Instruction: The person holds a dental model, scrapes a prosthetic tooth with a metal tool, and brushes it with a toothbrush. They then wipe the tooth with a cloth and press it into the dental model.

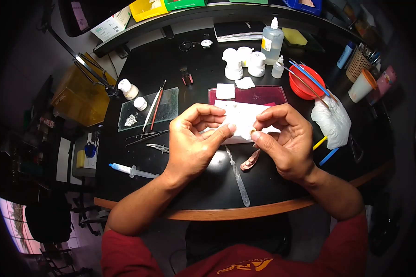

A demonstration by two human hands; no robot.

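Note:
My left hand (196, 136) is curled, its thumb tip pressed on a crumpled white tissue (241, 125) over a white sheet (249, 111). Opposite it, my right hand (286, 141) pinches a tiny yellowish piece (253, 132) between thumb and forefinger; its kind is too small to make out. Just below the hands lies a scalpel (238, 177), blade end toward the tissue. Beside it, near my right wrist, sits a pinkish dental model piece (250, 160). Metal tweezers (158, 147) are partly hidden by my left hand.
A glass slab (173, 104) at left carries a small jar (140, 103) and slim instruments. A blue-tipped syringe (133, 171) lies nearer. White jars (233, 69), a clear bottle (272, 41) and a red bowl (305, 83) with brushes stand behind. A crumpled cloth (333, 120) is at right.

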